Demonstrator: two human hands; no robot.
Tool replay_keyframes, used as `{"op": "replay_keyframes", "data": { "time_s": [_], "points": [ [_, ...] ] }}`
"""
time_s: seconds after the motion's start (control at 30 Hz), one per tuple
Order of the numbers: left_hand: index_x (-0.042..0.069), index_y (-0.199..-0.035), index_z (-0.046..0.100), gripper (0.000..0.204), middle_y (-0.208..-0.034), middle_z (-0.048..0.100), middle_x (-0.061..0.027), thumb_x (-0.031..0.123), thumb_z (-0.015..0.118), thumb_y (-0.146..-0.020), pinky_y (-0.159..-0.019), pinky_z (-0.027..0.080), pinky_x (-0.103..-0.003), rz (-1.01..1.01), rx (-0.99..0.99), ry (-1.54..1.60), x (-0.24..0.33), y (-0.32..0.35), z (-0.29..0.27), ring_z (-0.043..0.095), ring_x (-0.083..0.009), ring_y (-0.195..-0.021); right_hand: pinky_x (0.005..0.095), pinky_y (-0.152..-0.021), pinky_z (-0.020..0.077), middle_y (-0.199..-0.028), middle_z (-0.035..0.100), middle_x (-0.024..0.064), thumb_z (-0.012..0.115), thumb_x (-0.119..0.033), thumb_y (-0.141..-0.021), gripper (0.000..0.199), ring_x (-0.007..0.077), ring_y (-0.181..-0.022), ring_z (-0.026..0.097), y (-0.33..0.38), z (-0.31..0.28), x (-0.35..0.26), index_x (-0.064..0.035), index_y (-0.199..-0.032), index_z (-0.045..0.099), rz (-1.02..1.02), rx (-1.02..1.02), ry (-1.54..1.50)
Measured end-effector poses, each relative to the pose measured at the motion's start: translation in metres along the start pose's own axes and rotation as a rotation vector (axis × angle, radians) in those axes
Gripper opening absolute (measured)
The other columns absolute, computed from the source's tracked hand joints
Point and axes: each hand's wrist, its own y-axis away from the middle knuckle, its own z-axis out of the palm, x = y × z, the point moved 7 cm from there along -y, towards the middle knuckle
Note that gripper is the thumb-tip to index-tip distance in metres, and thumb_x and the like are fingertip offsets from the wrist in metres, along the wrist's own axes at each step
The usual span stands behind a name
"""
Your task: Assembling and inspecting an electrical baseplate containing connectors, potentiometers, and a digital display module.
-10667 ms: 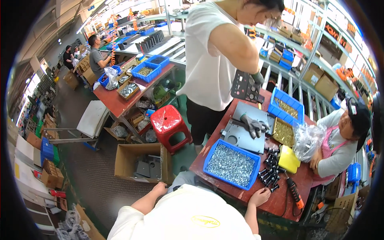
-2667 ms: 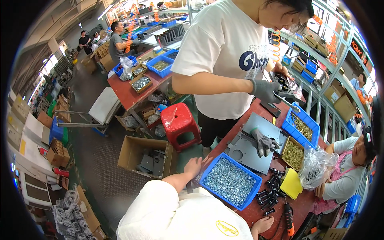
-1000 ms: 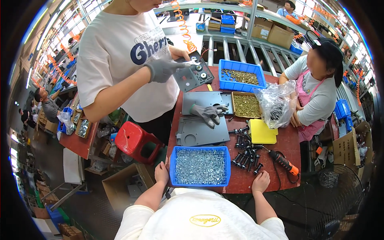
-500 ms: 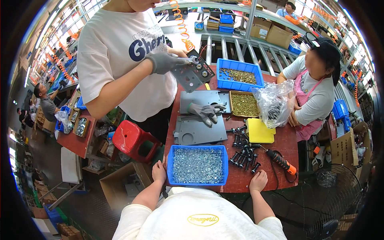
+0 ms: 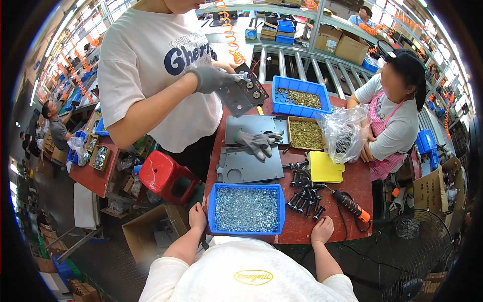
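My left hand [image 5: 197, 217] rests at the table's near edge, just left of a blue bin [image 5: 281, 211] full of small metal nuts [image 5: 246, 209]. My right hand [image 5: 322, 230] lies on the edge to the right, its fingers loosely out and nothing in them. Close to it are several black bolts [image 5: 305, 199] and an orange-and-black power screwdriver [image 5: 353, 206]. Across the table's left side, a co-worker's grey-gloved hand [image 5: 214, 79] holds a wrench [image 5: 243, 77] at nuts on a dark metal plate [image 5: 240, 95].
Grey metal plates [image 5: 251, 168] with a grey glove [image 5: 257, 143] on top lie beyond the bin. Yellow sheets [image 5: 325, 167], a plastic bag [image 5: 344, 133] and trays of brass-coloured parts [image 5: 306, 133] sit farther right. A red stool [image 5: 163, 173] and a fan [image 5: 417, 251] flank the table.
The view has shifted slightly. The co-worker's gloved hand and wrench have moved a little over the plate. My hands stay at the table edge.
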Motion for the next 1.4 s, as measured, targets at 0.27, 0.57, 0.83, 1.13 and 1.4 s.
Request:
{"op": "replay_keyframes", "data": {
  "time_s": [0.27,0.57,0.83,1.13,1.4],
  "points": [
    [0.003,-0.116,0.058,0.051,-0.12,0.056,-0.0173,0.044,0.033,-0.095,-0.095,0.04,-0.04,-0.012,-0.001,-0.005,0.0013,0.0006,-0.002,0.052,-0.0341,-0.111,0.0397,-0.076,0.0407,-0.091,0.055,0.01,0.051,-0.013,-0.086,0.012,0.0287,-0.09,0.053,-0.0009,0.0003,-0.0013,-0.0053,-0.096,0.052,0.005,-0.016,-0.01],
    [0.003,-0.116,0.058,0.052,-0.12,0.056,-0.0176,0.044,0.034,-0.095,-0.095,0.04,-0.04,-0.028,0.005,-0.001,-0.001,0.0004,-0.0013,0.052,-0.0341,-0.111,0.04,-0.077,0.0407,-0.091,0.054,0.0104,0.051,-0.012,-0.085,0.012,0.0293,-0.09,0.053,-0.0008,0.0001,-0.0012,-0.0052,-0.095,0.052,0.006,-0.025,-0.016],
    [0.003,-0.116,0.058,0.052,-0.12,0.056,-0.018,0.044,0.034,-0.095,-0.095,0.04,-0.04,-0.032,0.003,0.007,-0.0029,-0.0013,0.0008,0.052,-0.0343,-0.111,0.0408,-0.077,0.0414,-0.091,0.055,0.0111,0.05,-0.012,-0.086,0.011,0.0302,-0.091,0.054,-0.0013,-0.0009,-0.0015,-0.0055,-0.095,0.051,0.024,-0.031,-0.021],
    [0.004,-0.115,0.058,0.05,-0.118,0.057,-0.0176,0.043,0.034,-0.095,-0.094,0.041,-0.04,-0.025,-0.003,0.016,0.0009,0.0019,-0.0027,0.053,-0.034,-0.11,0.0409,-0.077,0.0409,-0.091,0.055,0.011,0.051,-0.012,-0.085,0.013,0.0301,-0.089,0.053,0.0007,-0.0004,-0.0004,-0.0054,-0.096,0.051,0.017,-0.024,-0.04],
    [0.006,-0.113,0.06,0.048,-0.116,0.057,-0.0168,0.044,0.035,-0.094,-0.093,0.041,-0.04,-0.012,0.019,0.021,0.0014,0.0011,-0.0017,0.053,-0.0344,-0.109,0.0423,-0.078,0.041,-0.091,0.054,0.0126,0.052,-0.011,-0.084,0.014,0.032,-0.089,0.053,-0.0003,-0.0028,-0.0018,-0.005,-0.097,0.051,0.026,-0.031,-0.042]
  ]
}}
